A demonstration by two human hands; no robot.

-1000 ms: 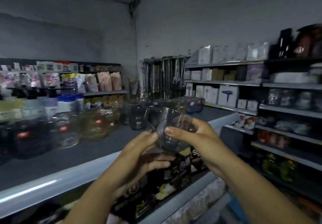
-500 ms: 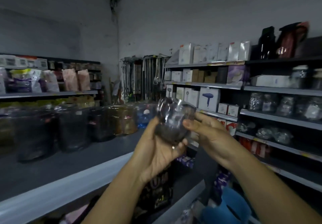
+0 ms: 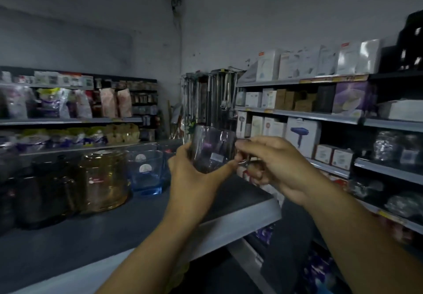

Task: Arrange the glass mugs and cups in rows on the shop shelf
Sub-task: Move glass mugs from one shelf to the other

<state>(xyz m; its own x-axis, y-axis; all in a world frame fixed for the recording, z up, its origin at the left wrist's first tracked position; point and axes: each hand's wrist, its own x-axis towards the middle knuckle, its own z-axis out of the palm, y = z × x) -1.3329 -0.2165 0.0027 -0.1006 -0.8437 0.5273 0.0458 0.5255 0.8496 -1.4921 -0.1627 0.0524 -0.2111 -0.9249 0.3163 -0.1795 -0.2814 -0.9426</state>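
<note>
I hold a dark, smoky glass mug [image 3: 212, 148] upright above the grey shelf [image 3: 240, 216], near its right end. My left hand [image 3: 194, 179] cups the mug's body from below and the left. My right hand [image 3: 272, 163] pinches its handle on the right side. A small sticker shows on the glass. On the shelf to the left stand an amber glass mug [image 3: 103, 181], a blue glass cup [image 3: 146, 170] and dark glass mugs [image 3: 45, 193].
Boxed appliances [image 3: 302, 135] fill the shelves on the right, with wrapped glassware [image 3: 389, 147] lower down. Hanging metal utensils [image 3: 212, 97] stand in the corner. Bagged goods [image 3: 68, 103] line the far left shelves. Bare shelf surface [image 3: 91, 236] lies in front of the mugs.
The mug has turned from tilted to upright in my hands. My right hand has shifted onto the handle. The view swung left, bringing the amber and blue glasses closer.
</note>
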